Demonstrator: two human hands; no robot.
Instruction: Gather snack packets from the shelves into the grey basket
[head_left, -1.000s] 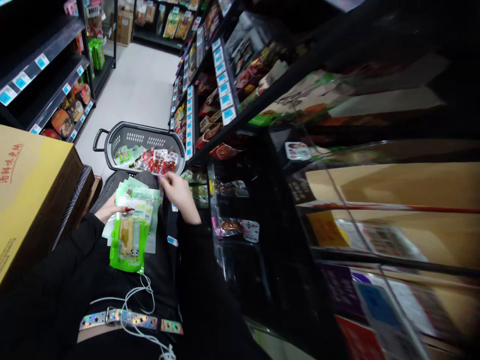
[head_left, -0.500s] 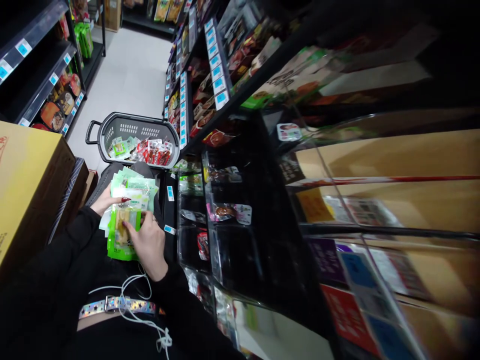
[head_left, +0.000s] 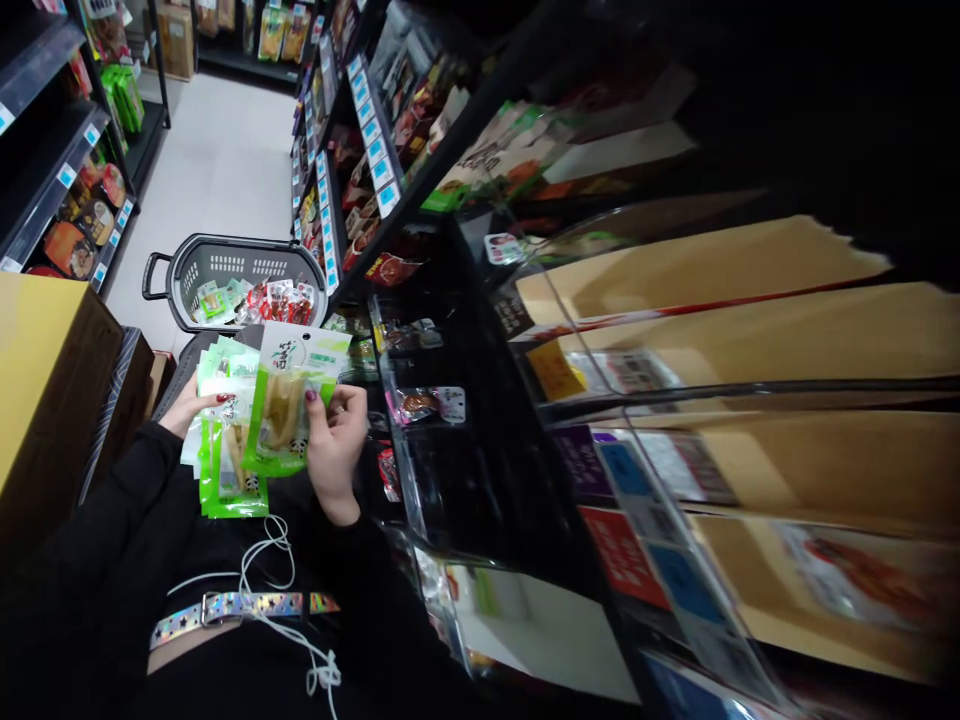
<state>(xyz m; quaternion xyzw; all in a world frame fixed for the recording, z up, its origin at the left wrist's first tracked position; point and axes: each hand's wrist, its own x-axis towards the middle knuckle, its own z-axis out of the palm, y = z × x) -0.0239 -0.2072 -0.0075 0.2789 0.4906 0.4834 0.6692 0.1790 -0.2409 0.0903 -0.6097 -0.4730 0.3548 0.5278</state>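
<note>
My left hand (head_left: 182,407) is closed round a stack of green and white snack packets (head_left: 231,480), its thumb pressing on the top. Between the thumb and curled fingers of my right hand (head_left: 335,440) is a single snack packet (head_left: 281,412) of the same kind, with a clear window, pale contents and a small panda print. It is held just right of the stack and overlaps it. Beyond my knees stands a grey shopping basket (head_left: 247,243) with green-white and red packets inside.
On the right, a black shelf with clear divided bins (head_left: 450,480) holds a few packets, with brown cardboard boxes (head_left: 712,290) above. A yellow-topped carton (head_left: 52,350) stands close on the left. Further shelving (head_left: 45,190) lines the aisle floor (head_left: 217,140).
My right hand has lifted one packet off the stack and moved it to the right and up. The left hand still holds the rest. The view has shifted slightly to the right.
</note>
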